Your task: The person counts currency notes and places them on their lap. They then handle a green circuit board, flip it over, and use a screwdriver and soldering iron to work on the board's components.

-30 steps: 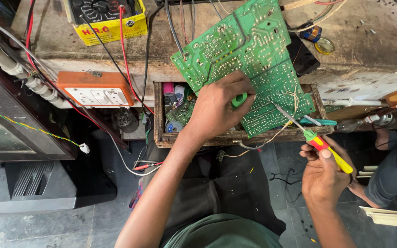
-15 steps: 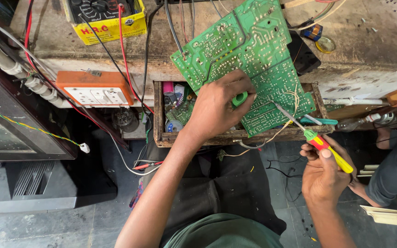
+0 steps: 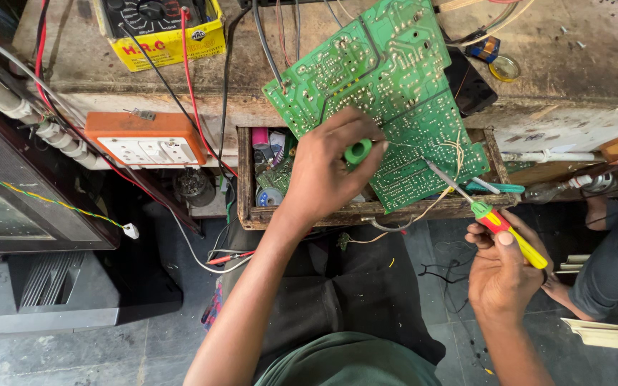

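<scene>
The green circuit board [image 3: 395, 93], leaned from the open drawer [image 3: 252, 207] onto the bench [image 3: 574, 71], is worked mid-way: the left hand [image 3: 327, 171] is closed on a green-handled tool [image 3: 357, 151] at its 6 o'clock edge, the right hand [image 3: 502, 268] clamped on a screwdriver [image 3: 491, 218] tipped toward 5 o'clock, wires still loose

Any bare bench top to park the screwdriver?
Bare worn wooden bench top right of the green circuit board, beyond the small yellow tape roll. A narrower strip between yellow multimeter and board, crossed by wires. The open wooden drawer is crowded.

Electronics repair workshop: circuit board [image 3: 388, 93], multimeter [image 3: 159, 28]
</scene>
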